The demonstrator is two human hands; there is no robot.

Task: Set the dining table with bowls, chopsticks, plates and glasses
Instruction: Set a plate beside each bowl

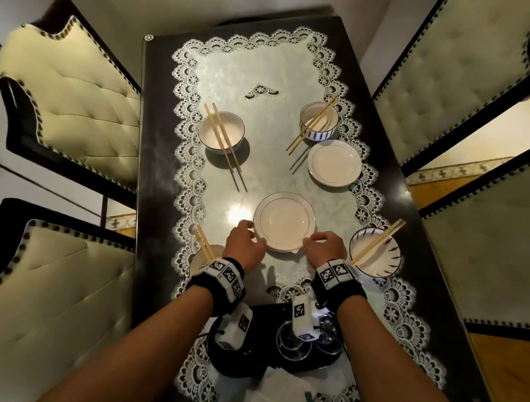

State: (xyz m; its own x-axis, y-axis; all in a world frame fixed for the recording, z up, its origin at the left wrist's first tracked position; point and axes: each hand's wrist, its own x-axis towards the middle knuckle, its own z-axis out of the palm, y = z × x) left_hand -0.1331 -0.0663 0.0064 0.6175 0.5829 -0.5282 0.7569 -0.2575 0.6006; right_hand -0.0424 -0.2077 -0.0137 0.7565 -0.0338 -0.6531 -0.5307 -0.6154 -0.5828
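Note:
A white plate [284,220] with a thin gold rim lies in the middle of the lace-covered table [147,166]. My left hand [245,242] grips its near left edge and my right hand [326,246] grips its near right edge. Another white plate [334,163] lies at the far right, next to a blue-striped bowl [318,120] with chopsticks [313,124] across it. A white bowl [221,132] with chopsticks [223,135] stands at the far left. A black-streaked bowl [375,256] with chopsticks [379,241] is just right of my right hand. A fourth bowl [203,256] with chopsticks [204,241] is partly hidden behind my left wrist.
A dark tray [258,357] with several clear glasses [293,343] sits near me, below my wrists. White folded napkins [279,399] lie at the near edge. Padded chairs stand close on the left [69,100] and right [453,73] of the table.

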